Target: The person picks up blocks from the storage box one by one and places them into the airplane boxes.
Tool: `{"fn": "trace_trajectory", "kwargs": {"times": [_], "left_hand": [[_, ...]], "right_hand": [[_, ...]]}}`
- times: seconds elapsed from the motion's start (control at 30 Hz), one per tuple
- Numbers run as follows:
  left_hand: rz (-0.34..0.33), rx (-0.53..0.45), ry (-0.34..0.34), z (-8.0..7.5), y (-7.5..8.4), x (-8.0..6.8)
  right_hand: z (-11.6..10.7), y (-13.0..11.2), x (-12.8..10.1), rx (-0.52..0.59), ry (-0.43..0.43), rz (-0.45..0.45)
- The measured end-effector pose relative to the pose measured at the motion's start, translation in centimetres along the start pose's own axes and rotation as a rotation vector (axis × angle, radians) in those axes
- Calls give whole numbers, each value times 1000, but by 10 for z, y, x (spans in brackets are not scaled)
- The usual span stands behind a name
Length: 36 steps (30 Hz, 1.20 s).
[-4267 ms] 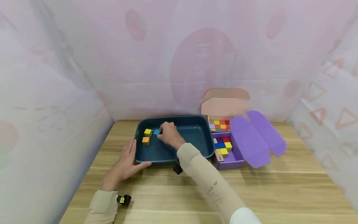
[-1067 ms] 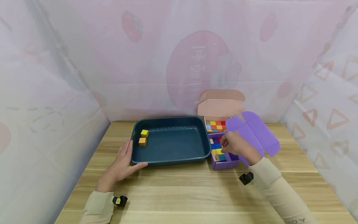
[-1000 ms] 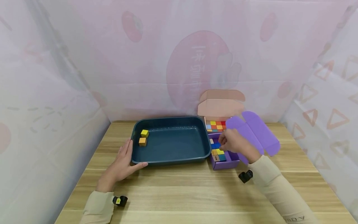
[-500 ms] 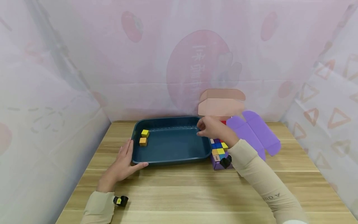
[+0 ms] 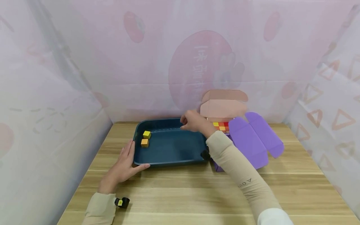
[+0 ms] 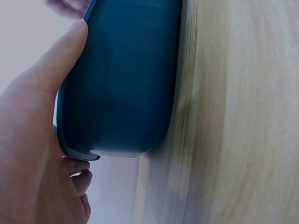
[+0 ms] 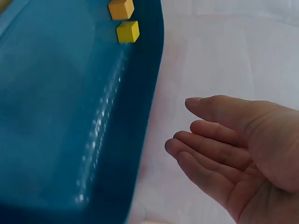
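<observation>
A dark blue tray point(image 5: 168, 163) lies on the wooden table, with a yellow cube point(image 5: 146, 134) and an orange cube point(image 5: 144, 142) at its left end. My left hand point(image 5: 123, 164) rests flat against the tray's near-left corner, thumb along the wall point(image 6: 51, 74). My right hand point(image 5: 192, 122) hovers over the tray's far rim, between the tray and the boxes. In the right wrist view, the right hand point(image 7: 224, 144) shows a bare palm with loosely bent fingers holding nothing, beside the tray point(image 7: 56, 116) and the yellow cube point(image 7: 128, 31).
An open purple box point(image 5: 247, 140) stands right of the tray, its inside hidden by my right forearm. Behind it, an open pink box point(image 5: 223, 106) holds several coloured cubes point(image 5: 222, 126). Fabric walls close in the table on three sides.
My right hand took the blue cube out of the tray earlier. In the last second, it left the purple box and moved left to the tray's far rim. The left hand stayed put.
</observation>
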<state>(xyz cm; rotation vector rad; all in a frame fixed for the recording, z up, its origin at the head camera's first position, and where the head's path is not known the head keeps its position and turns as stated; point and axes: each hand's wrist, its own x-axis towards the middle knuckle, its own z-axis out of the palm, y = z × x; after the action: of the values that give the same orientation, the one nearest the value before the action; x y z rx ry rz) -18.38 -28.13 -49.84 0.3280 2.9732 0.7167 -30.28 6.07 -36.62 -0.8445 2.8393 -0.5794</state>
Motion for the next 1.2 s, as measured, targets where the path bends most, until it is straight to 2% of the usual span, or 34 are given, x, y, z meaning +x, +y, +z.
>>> {"fn": "trace_trajectory", "kwargs": {"times": [0.17, 0.47, 0.6, 0.77, 0.87, 1.0, 1.2], "left_hand": [[-5, -9, 4, -1, -1, -1], [-14, -18, 12, -2, -5, -5], [-11, -24, 21, -1, -6, -7], [1, -19, 29, -1, -6, -8], [-3, -17, 34, -2, -6, -9], [1, -1, 42, -4, -5, -7], [17, -5, 30, 0, 1, -4]], "right_hand": [[19, -18, 20, 22, -13, -24], [55, -67, 50, 69, -67, -61], [70, -84, 62, 81, -66, -60], [87, -98, 74, 47, -66, -15], [98, -104, 79, 66, -62, 35], [112, -106, 83, 123, -31, 92], [138, -104, 85, 109, 17, 146]]}}
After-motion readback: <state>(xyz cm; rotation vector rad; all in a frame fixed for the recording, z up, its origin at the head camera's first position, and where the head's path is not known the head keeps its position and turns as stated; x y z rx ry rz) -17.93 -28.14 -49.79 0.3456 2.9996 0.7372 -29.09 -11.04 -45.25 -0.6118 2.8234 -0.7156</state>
